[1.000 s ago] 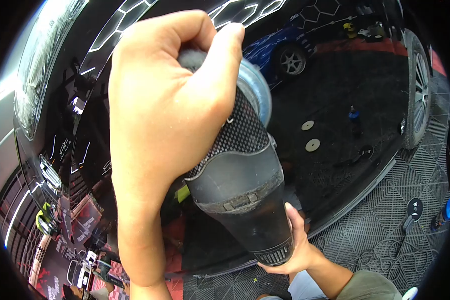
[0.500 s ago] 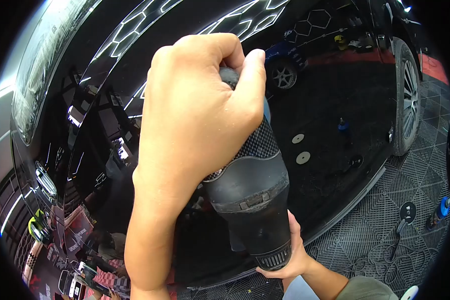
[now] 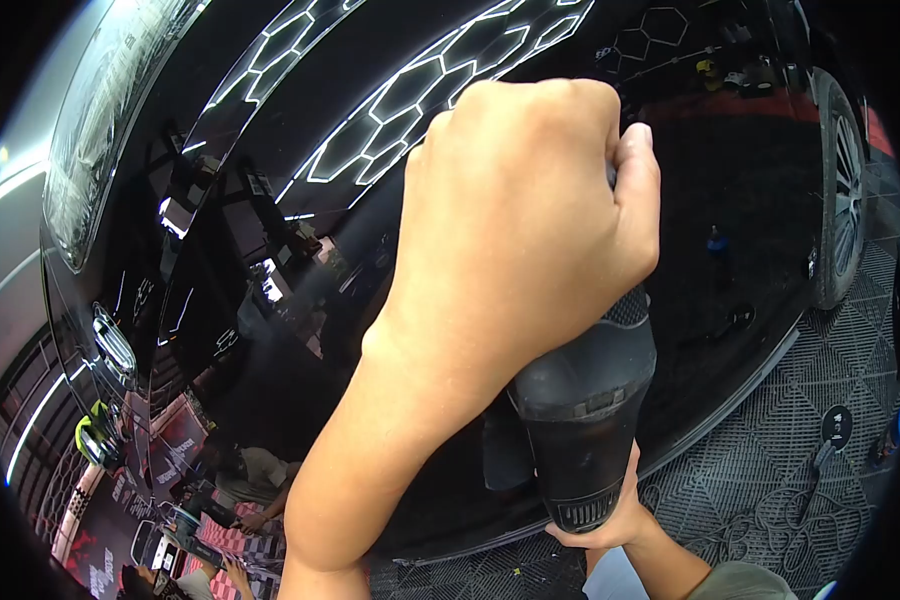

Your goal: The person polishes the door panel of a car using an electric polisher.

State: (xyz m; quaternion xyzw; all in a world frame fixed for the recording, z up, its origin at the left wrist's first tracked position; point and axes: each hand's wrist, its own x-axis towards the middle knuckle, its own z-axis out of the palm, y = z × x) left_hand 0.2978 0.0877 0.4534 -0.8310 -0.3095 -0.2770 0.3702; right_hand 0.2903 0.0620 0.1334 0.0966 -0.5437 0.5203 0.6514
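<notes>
My left hand is wrapped over the front of a black car polisher, knuckles up and thumb along its right side. Lower down, my right hand grips the vented rear end of the polisher's body. The tool lies over the glossy black side panel of a car. Its working end is hidden behind my left hand.
A car wheel stands at the right. On the grey floor tiles lie a round black disc and a loose cable. A headlight is at upper left. Lights and people mirror in the paint.
Both hands have carried the polisher to the right across the panel, its front end most. The view has shifted slightly, and two pale discs seen in the panel before are now covered.
</notes>
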